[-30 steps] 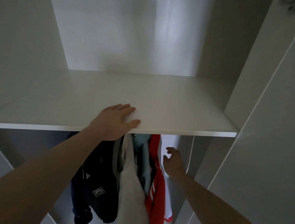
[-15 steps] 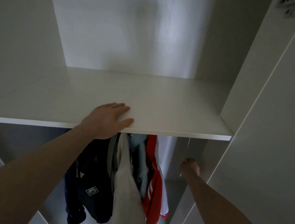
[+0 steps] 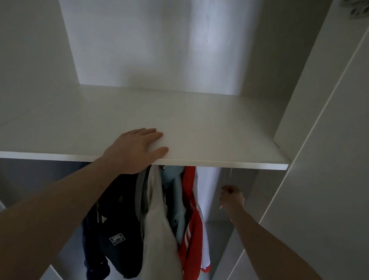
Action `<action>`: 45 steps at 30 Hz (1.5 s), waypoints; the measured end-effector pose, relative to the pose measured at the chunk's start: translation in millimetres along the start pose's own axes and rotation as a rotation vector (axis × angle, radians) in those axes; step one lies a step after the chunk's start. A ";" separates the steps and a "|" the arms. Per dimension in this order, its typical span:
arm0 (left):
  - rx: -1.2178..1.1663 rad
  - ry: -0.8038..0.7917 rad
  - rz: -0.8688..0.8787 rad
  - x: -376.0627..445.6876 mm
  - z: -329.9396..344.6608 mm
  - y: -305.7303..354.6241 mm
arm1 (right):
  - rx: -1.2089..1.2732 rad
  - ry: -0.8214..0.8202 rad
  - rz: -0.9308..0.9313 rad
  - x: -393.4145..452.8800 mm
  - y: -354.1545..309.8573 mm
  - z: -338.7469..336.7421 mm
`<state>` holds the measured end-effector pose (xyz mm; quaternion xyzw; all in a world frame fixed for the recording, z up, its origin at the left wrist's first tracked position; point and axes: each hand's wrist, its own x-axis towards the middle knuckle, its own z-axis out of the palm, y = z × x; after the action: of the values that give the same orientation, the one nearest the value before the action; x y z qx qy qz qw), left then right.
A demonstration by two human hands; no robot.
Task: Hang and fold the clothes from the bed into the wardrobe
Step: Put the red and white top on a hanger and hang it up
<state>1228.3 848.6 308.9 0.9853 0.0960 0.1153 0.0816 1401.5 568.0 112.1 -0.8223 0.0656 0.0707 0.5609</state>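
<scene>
Now my right hand (image 3: pixel 232 198) is curled closed just under the shelf, at the right end of the hanging space. It seems to pinch something thin, perhaps a bare hanger or a cord, since a pale line runs up from it toward the shelf, but it is too dim for me to tell what this is. My left hand (image 3: pixel 137 149) lies flat on the front edge of the shelf (image 3: pixel 213 131), fingers straight, thumb along the edge, holding nothing.

What matters for the next move is this: the hanging clothes are to the left of my right fingers and near them, with a gap between. They hang with the long axis straight down. From right to left I see 5 pieces: a white garment (image 3: pixel 204 236), a red jacket (image 3: pixel 191 239) with white stripes, a light blue piece (image 3: pixel 176 205), a beige garment (image 3: pixel 160 244) and a dark navy jacket (image 3: pixel 119 229) with a small patch. My right hand is the nearer one to the free place at the right end; my left hand is above the navy jacket, with the shelf board between.

No clothes to fold are in view, and the bed is not in view either. I judge that the hanging part is well along and that the shelf waits for folded things.

Around me are the white walls of the wardrobe (image 3: pixel 31 50) and an open white door (image 3: pixel 342 174) at my right.
</scene>
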 end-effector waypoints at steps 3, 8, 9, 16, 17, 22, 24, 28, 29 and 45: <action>0.000 -0.004 -0.010 -0.7 -0.4 1.5 | -0.070 -0.006 -0.022 -11.7 -1.1 -2.8; -0.028 -0.004 -0.001 -2.4 -1.7 4.2 | -0.154 0.010 -0.037 -57.2 11.3 -8.7; -0.041 0.005 0.003 -2.9 -1.1 4.2 | -0.154 0.011 -0.036 -70.0 16.7 -9.1; -0.083 0.089 0.111 -9.8 -0.4 0.0 | -0.187 0.043 -0.038 -172.0 51.7 -24.4; -0.087 0.129 0.149 -12.9 -1.2 -0.6 | -0.196 0.057 -0.046 -190.5 52.6 -27.1; -0.274 0.339 0.405 -56.1 8.0 -2.1 | -0.175 0.123 -0.030 -285.1 58.6 -45.5; -0.354 0.347 0.480 -91.9 23.5 3.4 | -0.164 0.142 -0.022 -323.0 62.3 -56.1; -0.585 0.186 0.620 -182.1 57.9 23.8 | -0.194 0.177 -0.027 -408.0 72.0 -81.5; -0.627 0.120 0.637 -203.8 67.4 28.6 | -0.189 0.182 -0.026 -430.6 73.6 -89.5; -0.766 -0.519 0.697 -486.3 115.0 151.1 | -0.095 0.422 0.202 -857.7 186.6 -230.2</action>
<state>817.6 585.3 123.2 0.8550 -0.3059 -0.0836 0.4104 534.7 310.5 187.6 -0.8335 0.2596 -0.0439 0.4857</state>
